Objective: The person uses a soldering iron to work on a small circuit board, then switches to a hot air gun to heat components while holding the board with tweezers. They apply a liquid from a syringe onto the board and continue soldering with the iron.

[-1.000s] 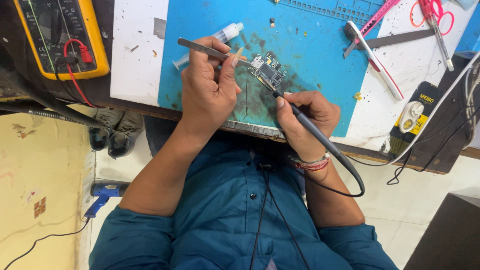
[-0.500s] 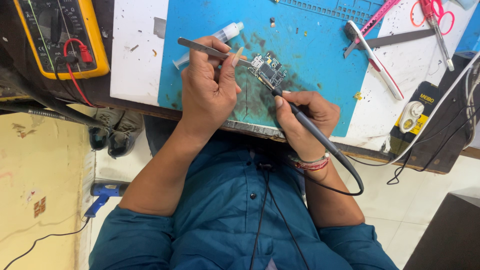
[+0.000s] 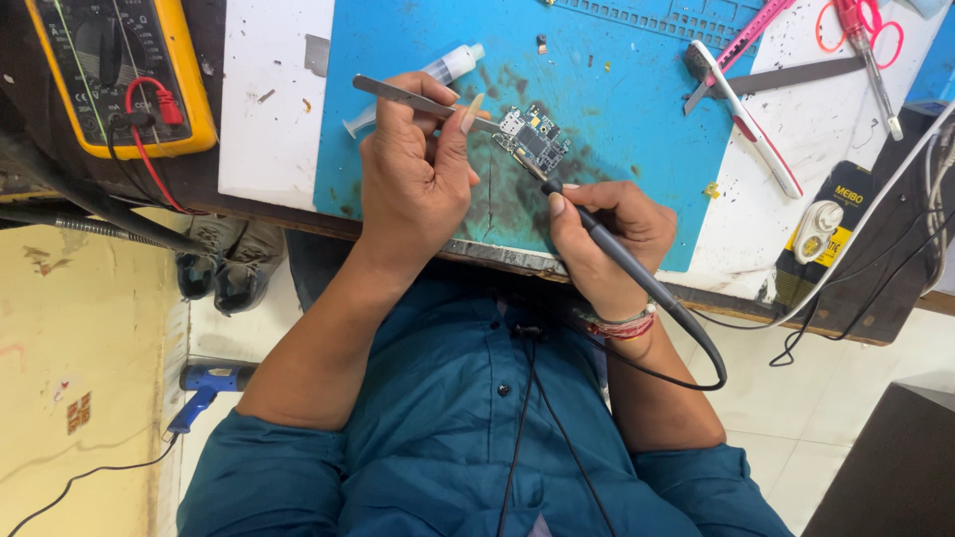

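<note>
A small circuit board (image 3: 534, 142) is seen lying on the blue work mat (image 3: 617, 89), near the middle of the mat's near half, on a patch darkened by stains. Metal tweezers (image 3: 418, 99) are pinched between the thumb and fingers of the left hand (image 3: 413, 179), with the tips brought to the left edge of the board; the hand is closed narrowly around the tool. A soldering iron (image 3: 607, 249) is gripped like a pen by the right hand (image 3: 607, 234), its tip set against the near edge of the board and its black cable (image 3: 696, 358) looped back past the wrist (a band of red and white threads is worn there). Whether the tip actually touches a component cannot be told.

A clear syringe (image 3: 438, 80) is laid on the mat just behind the left hand, partly hidden by it. A yellow multimeter (image 3: 119, 70) with red and black leads is placed on the table's far left, well apart from the board. To the right, on the white surface (image 3: 826, 119), a white-handled knife (image 3: 746, 119), a pink cutter (image 3: 751, 30), a flat metal blade (image 3: 796, 75) and red-handled scissors (image 3: 865, 40) are spread. On the floor below, a pair of grey shoes (image 3: 224, 264) and a blue tool (image 3: 204, 383) with a cord are visible.
</note>
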